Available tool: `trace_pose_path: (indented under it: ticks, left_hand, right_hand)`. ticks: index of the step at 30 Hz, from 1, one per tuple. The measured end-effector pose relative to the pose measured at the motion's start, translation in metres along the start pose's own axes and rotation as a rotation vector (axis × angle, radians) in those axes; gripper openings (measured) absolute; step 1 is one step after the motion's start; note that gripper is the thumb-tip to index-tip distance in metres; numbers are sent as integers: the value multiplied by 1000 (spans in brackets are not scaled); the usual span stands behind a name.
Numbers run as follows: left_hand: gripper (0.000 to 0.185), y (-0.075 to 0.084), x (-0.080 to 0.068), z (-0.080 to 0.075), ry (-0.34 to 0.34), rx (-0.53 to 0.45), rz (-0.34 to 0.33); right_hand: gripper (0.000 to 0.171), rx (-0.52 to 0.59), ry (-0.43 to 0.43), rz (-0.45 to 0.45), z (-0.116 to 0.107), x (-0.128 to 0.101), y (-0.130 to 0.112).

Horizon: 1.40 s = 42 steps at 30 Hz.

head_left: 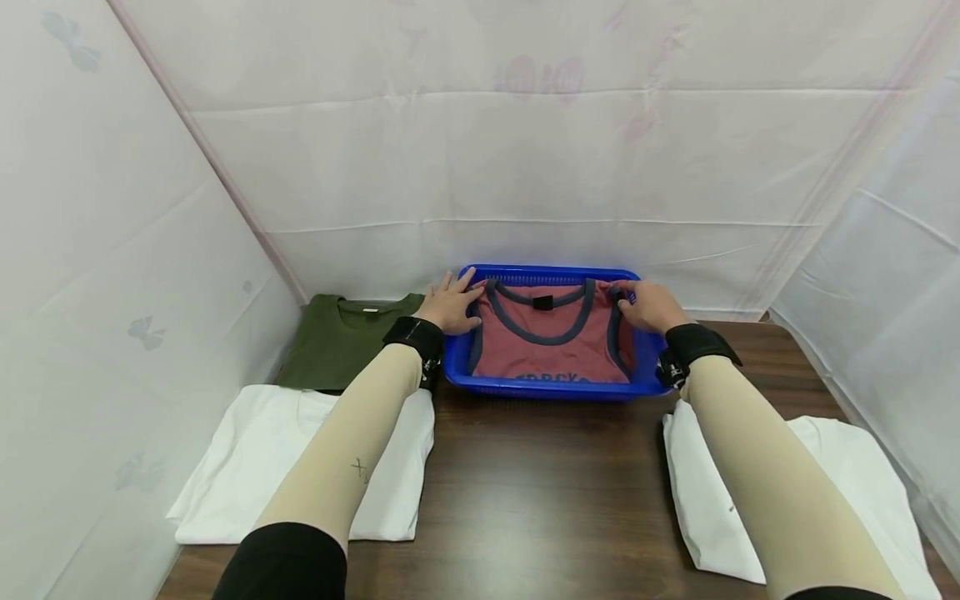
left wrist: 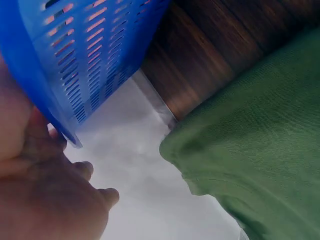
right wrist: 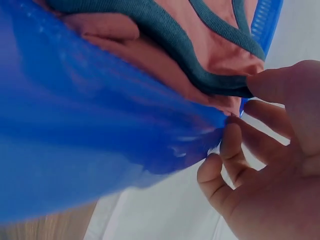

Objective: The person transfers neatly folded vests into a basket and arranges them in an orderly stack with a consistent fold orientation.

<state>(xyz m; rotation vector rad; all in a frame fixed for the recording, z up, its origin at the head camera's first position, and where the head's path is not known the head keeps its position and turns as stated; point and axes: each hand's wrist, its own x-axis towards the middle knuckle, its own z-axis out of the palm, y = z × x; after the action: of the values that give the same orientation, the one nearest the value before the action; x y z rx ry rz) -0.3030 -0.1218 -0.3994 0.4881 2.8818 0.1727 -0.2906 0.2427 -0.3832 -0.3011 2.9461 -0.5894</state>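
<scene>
1. We see a blue slotted plastic basket [head_left: 551, 387] at the far middle of the dark brown wooden table [head_left: 540, 492], close to the white cloth backdrop [head_left: 525, 167].
2. Inside it lies a folded pink sleeveless shirt w/ grey trim [head_left: 551, 346], collar toward the far wall, hem w/ print toward us. Its long axis runs left-right, same as the basket.
3. Left hand [head_left: 450, 306] rests on the basket's far-left corner. Fingers look fairly straight and a bit spread, tips pointing toward the shirt's left shoulder; in the left wrist view the palm is against the blue wall [left wrist: 75, 60].
4. Right hand [head_left: 651, 305] is at the far-right corner. In the right wrist view the fingers [right wrist: 235, 160] are curled at the basket rim and the thumb is against the grey trim [right wrist: 215, 82], so we judge it pinches the shirt's right shoulder strap.
5. Key relation: the shirt lies between both hands, each hand at one shoulder, abt equally near; the shirt is inward from the fingers on both sides.
6. Around: a folded dark green T-shirt [head_left: 337, 346] just left of the basket, a folded white garment [head_left: 270, 467] near-left under the left forearm, another white folded garment [head_left: 825, 492] near-right.
</scene>
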Motion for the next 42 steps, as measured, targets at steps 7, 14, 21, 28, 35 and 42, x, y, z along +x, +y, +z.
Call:
trace_pose_path:
  ticks: [7, 14, 21, 28, 35, 42]
  left_hand:
    - [64, -1, -3, 3, 3, -55, 7]
    - [60, -12, 6, 8, 86, -186, 58]
    - [61, -18, 7, 15, 276, -291, 99]
    - [64, -26, -9, 14, 425, -299, 71]
    - [65, -44, -20, 19, 497, -326, 62]
    - [63, -69, -39, 37, 518, -372, 35]
  right_hand:
    - [55, 5, 0, -14, -3, -4, 5]
    - [54, 43, 1, -38, -7, -4, 8]
    - [63, 47, 79, -89, -2, -1, 19]
    - [80, -12, 192, -157, 3, -5, 27]
    - [86, -56, 326, -224, 6, -14, 44]
    - [82, -97, 394, -266, 16, -29, 66]
